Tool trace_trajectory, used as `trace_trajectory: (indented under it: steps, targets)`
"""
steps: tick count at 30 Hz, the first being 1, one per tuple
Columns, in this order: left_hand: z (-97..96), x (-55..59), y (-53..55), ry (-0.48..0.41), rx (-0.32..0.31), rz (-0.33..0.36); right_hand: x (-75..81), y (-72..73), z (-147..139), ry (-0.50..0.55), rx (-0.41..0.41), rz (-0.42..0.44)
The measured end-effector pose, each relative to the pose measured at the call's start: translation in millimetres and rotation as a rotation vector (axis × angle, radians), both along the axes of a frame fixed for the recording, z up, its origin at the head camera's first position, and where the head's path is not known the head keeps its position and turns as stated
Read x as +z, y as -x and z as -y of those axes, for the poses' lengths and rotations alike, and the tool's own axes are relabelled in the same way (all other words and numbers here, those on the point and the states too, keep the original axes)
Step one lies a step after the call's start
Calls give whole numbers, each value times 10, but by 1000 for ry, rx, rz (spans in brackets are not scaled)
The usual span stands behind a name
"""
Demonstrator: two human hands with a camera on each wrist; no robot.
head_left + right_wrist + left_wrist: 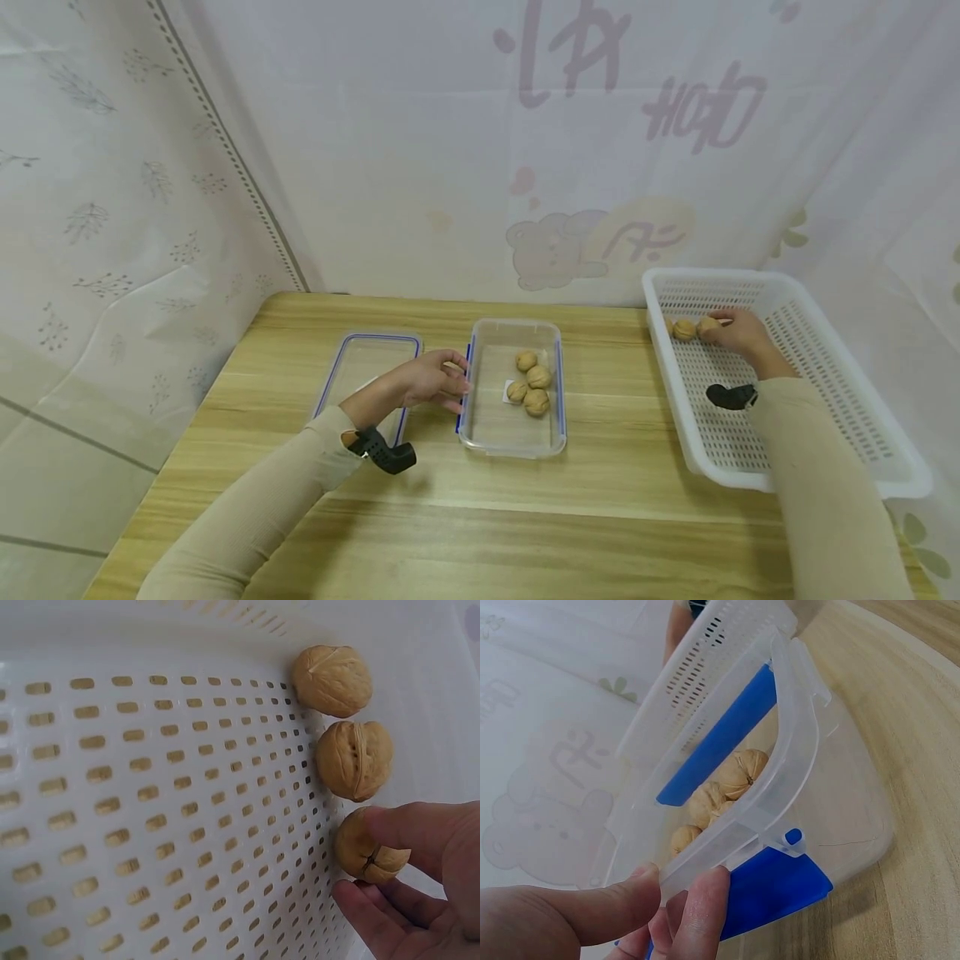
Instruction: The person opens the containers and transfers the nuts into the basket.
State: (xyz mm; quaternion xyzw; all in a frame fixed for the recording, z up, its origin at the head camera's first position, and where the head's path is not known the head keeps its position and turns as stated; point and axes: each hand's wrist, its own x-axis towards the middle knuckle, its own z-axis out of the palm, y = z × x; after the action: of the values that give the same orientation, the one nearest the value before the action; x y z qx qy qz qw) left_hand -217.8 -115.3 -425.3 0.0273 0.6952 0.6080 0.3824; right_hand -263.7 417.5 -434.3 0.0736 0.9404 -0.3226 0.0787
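Note:
My left hand (pixel 437 379) is at the left side of a clear plastic food box (pixel 480 442). In the left wrist view, thumb and forefinger pinch the rim beside a blue latch (pixel 780 889). Several walnuts (pixel 537 377) lie together in the right half of this box. Inside the white basket (pixel 678 417), toward its back left, my right hand (pixel 738 333) holds a walnut (pixel 360 847) between thumb and fingers. Two other walnuts, a middle one (pixel 355 760) and an end one (pixel 332 680), line up beside it along the basket wall.
A clear lid with a blue seal (pixel 378 337) lies left of the box, partly under my left forearm. The wooden table (pixel 525 533) carries everything. A printed curtain (pixel 420 167) hangs behind its back edge.

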Motion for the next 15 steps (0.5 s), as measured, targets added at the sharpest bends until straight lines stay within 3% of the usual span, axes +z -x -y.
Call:
trace_trajectory:
  steps: [11, 15]
  targets:
    - [-9, -2, -3, 8, 12, 4, 105, -30, -57, -48, 72, 60]
    - [-5, -3, -3, 8, 12, 1, 170, -26, -58, -88, 104, 39]
